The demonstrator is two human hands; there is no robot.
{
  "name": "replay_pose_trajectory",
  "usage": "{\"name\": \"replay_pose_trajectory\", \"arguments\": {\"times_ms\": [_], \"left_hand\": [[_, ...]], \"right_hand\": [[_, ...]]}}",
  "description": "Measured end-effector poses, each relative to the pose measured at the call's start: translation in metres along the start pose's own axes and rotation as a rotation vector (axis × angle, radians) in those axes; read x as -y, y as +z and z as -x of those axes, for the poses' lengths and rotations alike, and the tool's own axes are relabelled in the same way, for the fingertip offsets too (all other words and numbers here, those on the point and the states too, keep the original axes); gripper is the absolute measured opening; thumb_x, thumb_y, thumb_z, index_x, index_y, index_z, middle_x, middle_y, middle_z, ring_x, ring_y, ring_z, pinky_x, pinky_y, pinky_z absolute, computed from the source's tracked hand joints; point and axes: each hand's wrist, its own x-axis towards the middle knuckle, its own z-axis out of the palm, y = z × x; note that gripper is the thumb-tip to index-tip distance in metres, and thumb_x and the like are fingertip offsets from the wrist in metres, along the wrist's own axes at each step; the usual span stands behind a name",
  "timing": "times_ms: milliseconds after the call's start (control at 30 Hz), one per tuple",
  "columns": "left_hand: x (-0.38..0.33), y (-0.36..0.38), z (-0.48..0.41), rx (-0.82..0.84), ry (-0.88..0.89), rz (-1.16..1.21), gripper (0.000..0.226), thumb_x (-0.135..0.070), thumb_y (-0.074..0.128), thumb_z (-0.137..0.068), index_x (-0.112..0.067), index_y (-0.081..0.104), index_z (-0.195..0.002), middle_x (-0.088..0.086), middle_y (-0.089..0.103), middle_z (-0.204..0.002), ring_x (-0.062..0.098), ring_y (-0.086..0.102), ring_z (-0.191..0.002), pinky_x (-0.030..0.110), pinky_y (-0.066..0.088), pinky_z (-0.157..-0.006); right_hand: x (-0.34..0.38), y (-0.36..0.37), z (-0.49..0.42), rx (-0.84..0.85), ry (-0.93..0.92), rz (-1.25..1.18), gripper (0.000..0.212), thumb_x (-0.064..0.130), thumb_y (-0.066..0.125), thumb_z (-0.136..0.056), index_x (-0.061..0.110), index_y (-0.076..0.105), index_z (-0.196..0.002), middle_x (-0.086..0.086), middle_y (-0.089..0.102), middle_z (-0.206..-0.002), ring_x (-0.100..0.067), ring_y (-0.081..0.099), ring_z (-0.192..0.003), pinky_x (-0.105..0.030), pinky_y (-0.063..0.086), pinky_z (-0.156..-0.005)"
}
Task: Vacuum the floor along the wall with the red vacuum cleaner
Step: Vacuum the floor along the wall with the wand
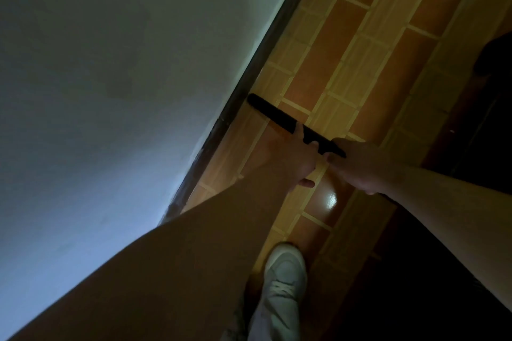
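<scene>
A black vacuum tube (273, 113) slants across the orange tiled floor (346, 44), its far tip right beside the dark skirting board (249, 83) at the foot of the pale wall (110, 63). My left hand (297, 158) grips the tube near its middle. Just behind it, my right hand (357, 166) holds the tube's near end. The red body of the vacuum cleaner is out of sight. The scene is dim.
My white shoe (285, 277) stands on the tiles at the bottom centre. A dark shape (493, 58) sits at the right edge, and deep shadow fills the lower right. A bright glare spot (329, 199) lies on a tile below my hands.
</scene>
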Motion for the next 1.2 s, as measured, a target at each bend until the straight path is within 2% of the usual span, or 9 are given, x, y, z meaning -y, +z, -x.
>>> {"name": "replay_pose_trajectory", "arguments": {"times_ms": [100,233,467,633,767,933,1067,1133,1200], "left_hand": [[0.015,-0.004,0.003,0.001,0.029,-0.035,0.068,-0.024,0.042,-0.109,-0.044,0.002,-0.16,-0.004,0.027,-0.165,0.026,0.057,-0.125,0.054,0.061,-0.084],[0.036,-0.01,0.006,-0.044,0.051,-0.029,0.065,-0.026,0.042,-0.109,-0.045,0.008,-0.16,0.007,0.041,-0.158,0.027,0.063,-0.113,0.052,0.063,-0.08],[0.052,-0.015,0.01,-0.03,0.037,0.028,0.067,-0.031,0.043,-0.109,-0.047,0.003,-0.16,0.0,0.035,-0.161,0.023,0.06,-0.116,0.051,0.063,-0.08],[0.06,-0.02,0.007,0.036,0.076,-0.075,0.067,-0.027,0.042,-0.109,-0.046,0.004,-0.16,-0.001,0.039,-0.16,0.012,0.062,-0.098,0.027,0.06,-0.052],[0.052,-0.023,0.008,-0.069,0.097,-0.036,0.065,-0.022,0.045,-0.108,-0.034,0.012,-0.162,0.008,0.041,-0.157,0.031,0.064,-0.116,0.049,0.064,-0.077],[0.06,-0.03,0.022,-0.038,0.032,0.009,0.061,-0.022,0.042,-0.11,-0.035,0.014,-0.162,0.001,0.026,-0.166,0.028,0.057,-0.126,0.052,0.061,-0.085],[0.069,-0.034,0.028,-0.006,0.058,-0.05,0.061,-0.017,0.041,-0.11,-0.032,0.012,-0.162,0.002,0.04,-0.157,0.023,0.065,-0.111,0.054,0.06,-0.089],[0.07,-0.034,0.027,0.011,0.06,-0.072,0.062,-0.016,0.041,-0.11,-0.03,0.01,-0.162,0.001,0.036,-0.16,0.023,0.064,-0.114,0.054,0.058,-0.092],[0.07,-0.035,0.024,-0.001,0.063,-0.108,0.06,-0.02,0.041,-0.11,-0.032,0.013,-0.162,0.009,0.038,-0.159,0.03,0.064,-0.117,0.054,0.06,-0.088]], "right_hand": [[0.004,0.004,0.008,0.014,-0.007,0.029,0.038,0.047,0.04,-0.106,0.026,0.054,-0.135,-0.008,0.059,-0.076,-0.02,0.053,-0.049,-0.02,0.037,-0.033],[0.009,0.01,0.019,0.04,-0.009,0.044,0.036,0.042,0.042,-0.107,0.024,0.054,-0.136,-0.007,0.056,-0.073,-0.018,0.052,-0.046,-0.017,0.035,-0.032],[0.017,0.018,0.031,0.074,-0.01,0.081,0.037,0.042,0.041,-0.108,0.026,0.051,-0.139,-0.005,0.056,-0.075,-0.017,0.053,-0.048,-0.018,0.038,-0.034],[0.019,0.02,0.033,0.063,-0.012,0.059,0.04,0.042,0.039,-0.108,0.024,0.048,-0.142,-0.006,0.055,-0.075,-0.019,0.052,-0.047,-0.021,0.038,-0.035],[0.021,0.023,0.03,0.039,-0.003,0.07,0.038,0.043,0.039,-0.108,0.024,0.049,-0.139,-0.01,0.061,-0.08,-0.018,0.054,-0.041,-0.022,0.04,-0.036],[0.024,0.033,0.041,0.118,0.001,0.105,0.033,0.042,0.041,-0.107,0.025,0.052,-0.133,-0.008,0.056,-0.075,-0.018,0.052,-0.043,-0.021,0.038,-0.035],[0.031,0.034,0.041,0.122,0.004,0.278,0.036,0.045,0.044,-0.106,0.019,0.054,-0.128,-0.003,0.058,-0.079,-0.014,0.058,-0.06,-0.025,0.04,-0.048],[0.037,0.038,0.033,0.098,-0.003,0.341,0.042,0.046,0.049,-0.104,0.012,0.053,-0.127,0.001,0.054,-0.082,-0.013,0.056,-0.069,-0.027,0.038,-0.053],[0.044,0.045,0.026,0.078,-0.004,0.341,0.045,0.045,0.051,-0.104,0.009,0.048,-0.13,-0.001,0.053,-0.085,-0.016,0.056,-0.073,-0.028,0.037,-0.054]]}}
